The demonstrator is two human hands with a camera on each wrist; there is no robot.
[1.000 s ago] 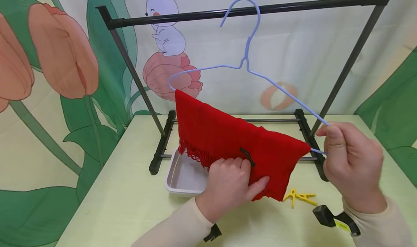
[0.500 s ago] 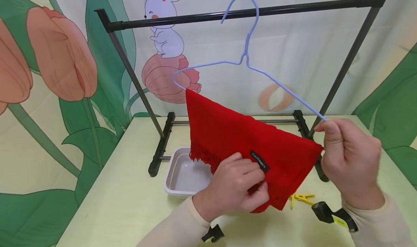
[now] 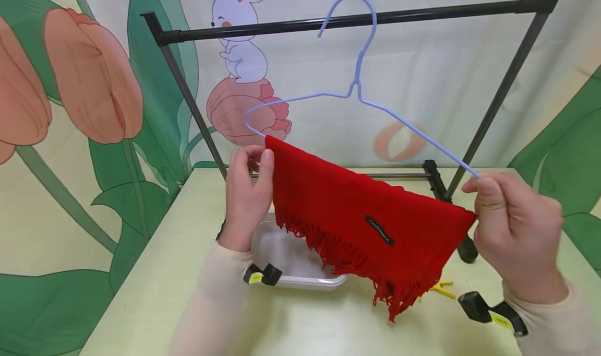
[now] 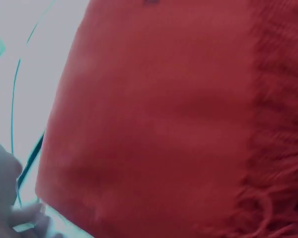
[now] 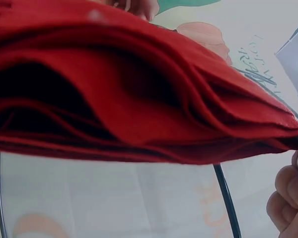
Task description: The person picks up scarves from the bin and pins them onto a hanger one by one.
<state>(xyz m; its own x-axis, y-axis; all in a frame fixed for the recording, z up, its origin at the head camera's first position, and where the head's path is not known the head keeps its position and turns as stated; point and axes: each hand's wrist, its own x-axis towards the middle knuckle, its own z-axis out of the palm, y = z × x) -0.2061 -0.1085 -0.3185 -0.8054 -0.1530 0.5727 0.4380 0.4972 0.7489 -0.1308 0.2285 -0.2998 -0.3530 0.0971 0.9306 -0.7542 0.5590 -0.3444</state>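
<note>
A folded red scarf (image 3: 338, 204) with a fringed lower edge and a dark label hangs over the bottom bar of a light-blue wire hanger (image 3: 399, 120). My right hand (image 3: 518, 230) grips the hanger's right end beside the scarf's corner. At the scarf's upper left corner is my left hand (image 3: 249, 197), thumb up and fingers partly hidden; whether it pinches the cloth cannot be told. In the left wrist view its blurred fingers (image 4: 27, 213) lie by the scarf's corner. The right wrist view shows the scarf's layered side edge (image 5: 154, 124).
The hanger's hook passes over the top bar (image 3: 281, 28) of a black rack. Behind the scarf, a pale basin (image 3: 305, 283) stands on the light green table (image 3: 141, 298). Yellow clothespins (image 3: 443, 289) lie at the right, partly covered by the fringe.
My left hand has let go of the scarf's lower middle and moved up and left to its upper left corner. The fringe now hangs free. My right hand stays on the hanger.
</note>
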